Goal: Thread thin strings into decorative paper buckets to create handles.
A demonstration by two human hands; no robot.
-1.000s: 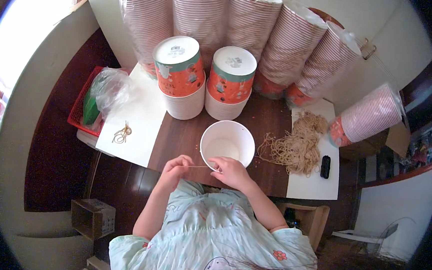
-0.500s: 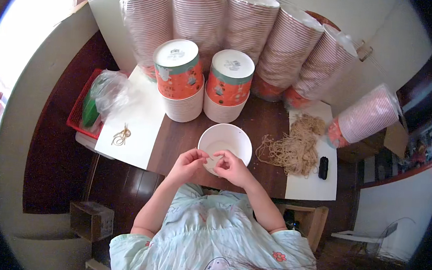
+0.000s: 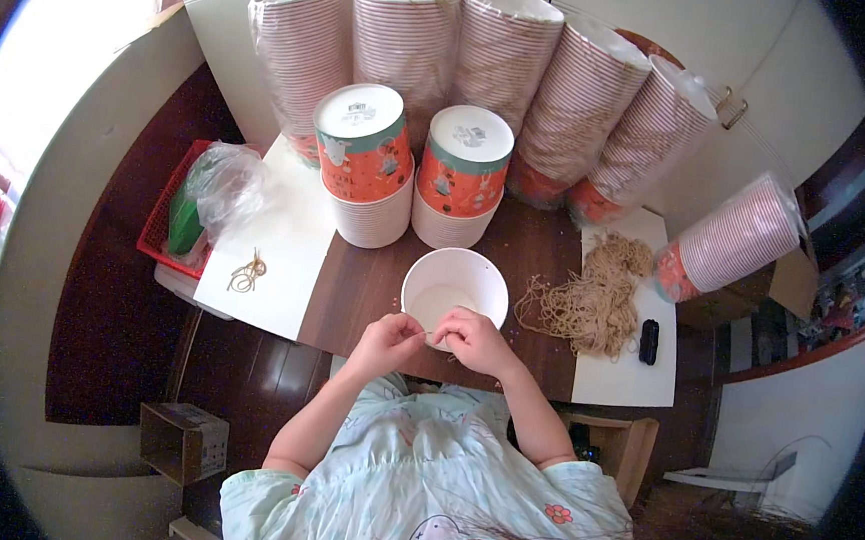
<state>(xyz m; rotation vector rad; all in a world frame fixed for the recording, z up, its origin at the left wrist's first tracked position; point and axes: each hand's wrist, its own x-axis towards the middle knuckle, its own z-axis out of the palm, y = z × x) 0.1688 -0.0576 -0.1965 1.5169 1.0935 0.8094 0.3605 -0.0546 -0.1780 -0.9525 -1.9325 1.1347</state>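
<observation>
Over the near rim of a white paper bucket (image 3: 455, 275), my left hand (image 3: 388, 344) and my right hand (image 3: 478, 341) meet, their fingertips pinched close together. A short, thin strand, which looks like string, runs between them; its ends are hidden by the fingers. The bucket stands upright on the brown tabletop, mouth up, and its inside looks bare. To the right of it lies a loose, tangled heap of tan string (image 3: 601, 297). Two stacks of upside-down paper buckets, the left stack (image 3: 364, 170) and the right stack (image 3: 462, 177), stand just behind it.
Several tall plastic-wrapped bucket stacks (image 3: 405, 47) line the back. Another wrapped stack (image 3: 736, 236) leans at the right. A small string coil (image 3: 248, 275) lies on the left white panel. A black object (image 3: 649, 341) sits at the right edge. A red basket (image 3: 158, 221) holds plastic bags.
My hands have drawn together, and the right hand has turned over more, its fingers now curled down beside the left fingertips. The whole view has shifted slightly.
</observation>
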